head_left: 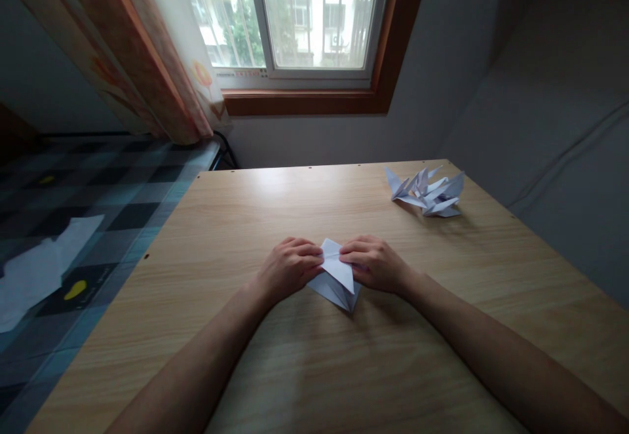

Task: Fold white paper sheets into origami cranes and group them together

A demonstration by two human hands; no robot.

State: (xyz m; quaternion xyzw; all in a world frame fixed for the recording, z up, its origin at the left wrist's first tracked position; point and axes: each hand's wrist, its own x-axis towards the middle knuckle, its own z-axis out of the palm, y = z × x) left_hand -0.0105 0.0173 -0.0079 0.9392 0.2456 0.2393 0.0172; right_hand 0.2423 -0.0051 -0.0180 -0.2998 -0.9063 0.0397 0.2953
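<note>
A partly folded white paper piece (337, 275) lies on the wooden table (314, 355), near its middle. My left hand (289, 267) has its fingers curled and presses the paper's left side. From the other side, my right hand (374, 262) pinches the paper's right side with bent fingers. The two hands almost meet over the top flap. The lower pointed tip of the paper sticks out toward me between my wrists.
A small pile of folded white paper cranes (428, 193) sits at the table's far right. A bed with a checked blue cover (73, 224) stands to the left, with loose white sheets (39, 267) on it. Behind are a curtain (147, 54) and a window (295, 14).
</note>
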